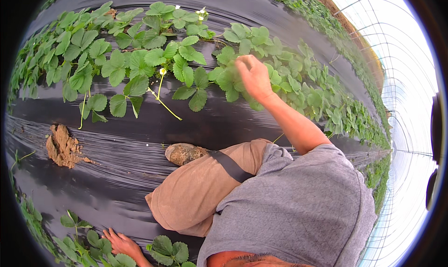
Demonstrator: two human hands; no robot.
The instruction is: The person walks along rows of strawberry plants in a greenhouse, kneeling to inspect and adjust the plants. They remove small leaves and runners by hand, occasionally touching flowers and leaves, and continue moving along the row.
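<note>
My right hand [252, 74] is over the leaves of a strawberry plant [227, 80], palm down with curled, bunched fingers. Its fingertips are partly hidden, so whether they hold anything cannot be told. My left hand [120, 245], low in the view, has its fingers spread on the black plastic mulch film [105, 200] beside another strawberry plant [99, 244]. Left of my right hand, a white strawberry flower [162, 71] shows among the leaves, above a pale forked stalk [159, 98] on the film. More white flowers [201, 11] stand near the top.
My muddy shoe [183, 154] and bent leg in brown trousers [196, 186] are between the planted rows. A clump of brown soil [62, 146] lies on the film at left. Leafy rows run lengthwise under a plastic tunnel with hoops [402, 57] at right.
</note>
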